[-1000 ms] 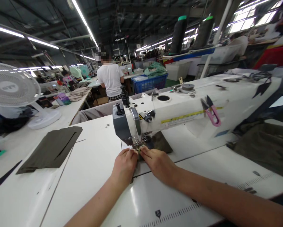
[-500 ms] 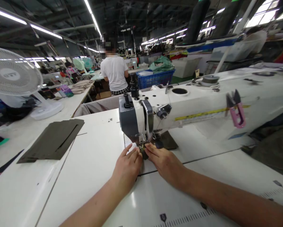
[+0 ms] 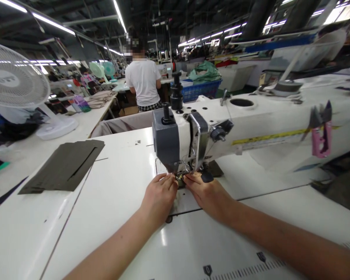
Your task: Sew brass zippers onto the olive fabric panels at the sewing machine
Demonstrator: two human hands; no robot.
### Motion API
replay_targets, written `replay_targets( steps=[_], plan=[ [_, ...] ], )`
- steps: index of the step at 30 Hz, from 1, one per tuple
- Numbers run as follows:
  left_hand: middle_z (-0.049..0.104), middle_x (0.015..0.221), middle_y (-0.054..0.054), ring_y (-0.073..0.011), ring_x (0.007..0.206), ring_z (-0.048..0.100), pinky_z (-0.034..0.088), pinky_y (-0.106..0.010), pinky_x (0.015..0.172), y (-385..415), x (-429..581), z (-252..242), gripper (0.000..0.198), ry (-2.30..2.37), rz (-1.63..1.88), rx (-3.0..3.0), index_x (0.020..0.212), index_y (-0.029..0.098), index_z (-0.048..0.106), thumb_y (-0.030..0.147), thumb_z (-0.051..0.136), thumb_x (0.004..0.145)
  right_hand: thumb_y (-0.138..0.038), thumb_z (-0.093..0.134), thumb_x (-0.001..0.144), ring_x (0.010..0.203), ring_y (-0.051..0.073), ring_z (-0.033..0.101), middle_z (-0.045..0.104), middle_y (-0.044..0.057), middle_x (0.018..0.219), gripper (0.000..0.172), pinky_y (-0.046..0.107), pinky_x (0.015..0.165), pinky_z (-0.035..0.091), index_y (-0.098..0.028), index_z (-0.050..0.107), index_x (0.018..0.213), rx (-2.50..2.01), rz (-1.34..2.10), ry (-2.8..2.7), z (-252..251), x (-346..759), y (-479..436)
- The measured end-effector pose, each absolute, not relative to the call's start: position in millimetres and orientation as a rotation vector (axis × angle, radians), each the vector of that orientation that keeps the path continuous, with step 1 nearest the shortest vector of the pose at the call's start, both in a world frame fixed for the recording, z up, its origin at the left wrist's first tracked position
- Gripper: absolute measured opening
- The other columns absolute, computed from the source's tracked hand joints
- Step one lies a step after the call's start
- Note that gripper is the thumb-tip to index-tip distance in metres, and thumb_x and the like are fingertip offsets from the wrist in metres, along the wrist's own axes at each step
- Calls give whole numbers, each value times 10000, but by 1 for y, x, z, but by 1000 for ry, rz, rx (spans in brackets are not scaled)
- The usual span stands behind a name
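a small dark piece (image 3: 180, 181) is pinched between the fingertips of the left hand (image 3: 160, 196) and the right hand (image 3: 208, 194), directly under the presser foot (image 3: 183, 169). both hands are equally near; the piece lies just ahead of the fingers, its long axis not clear.

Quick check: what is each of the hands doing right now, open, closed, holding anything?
Left hand: fingertips pinched on the small dark piece under the sewing machine needle.
Right hand: pinching the same piece from the other side.
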State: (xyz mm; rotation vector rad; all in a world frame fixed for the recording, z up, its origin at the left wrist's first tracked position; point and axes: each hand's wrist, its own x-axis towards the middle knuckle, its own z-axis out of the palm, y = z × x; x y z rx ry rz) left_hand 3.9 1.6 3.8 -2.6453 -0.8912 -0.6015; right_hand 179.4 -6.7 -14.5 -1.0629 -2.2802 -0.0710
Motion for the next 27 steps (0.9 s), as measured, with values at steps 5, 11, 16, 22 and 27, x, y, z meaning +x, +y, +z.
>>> replay_targets(
  steps=[5, 11, 16, 22, 27],
  plan=[
    [679, 885, -95, -202, 856, 640, 501, -350, 835, 3, 5, 0, 189, -950, -654, -2621, 807, 107, 604, 68, 424, 847, -71, 401, 851, 821, 213, 612, 659, 127, 880, 225, 339, 777, 510, -101, 624, 861, -1086, 1, -2249, -15, 177, -4],
    [680, 886, -94, -204, 846, 641, 499, -357, 835, 4, 6, -1, 191, -989, -689, -2615, 810, 113, 602, 69, 420, 846, -47, 404, 831, 825, 215, 608, 655, 125, 876, 225, 334, 774, 501, -114, 619, 838, -1096, 29, -2238, -18, 176, -2],
    [679, 895, -91, -201, 840, 639, 500, -361, 827, 3, 4, -3, 183, -1001, -722, -2623, 821, 119, 599, 78, 424, 850, -41, 416, 817, 828, 195, 611, 655, 104, 896, 215, 301, 767, 500, -141, 606, 827, -1090, 46, -2213, -17, 176, -2],
    [672, 943, -79, -196, 880, 630, 475, -365, 860, 6, 1, -10, 117, -1038, -703, -2621, 826, 128, 599, 79, 493, 826, -48, 443, 810, 886, 194, 599, 644, 94, 945, 198, 296, 790, 482, -146, 600, 880, -1131, 76, -2231, -16, 174, -5],
    [649, 984, -65, -184, 916, 615, 390, -434, 957, -4, -5, 5, 158, -1166, -621, -2690, 890, 163, 604, 73, 499, 813, -149, 530, 806, 923, 228, 568, 630, 103, 946, 149, 399, 868, 427, -137, 595, 939, -1166, -96, -2336, -4, 195, 0]
  ],
)
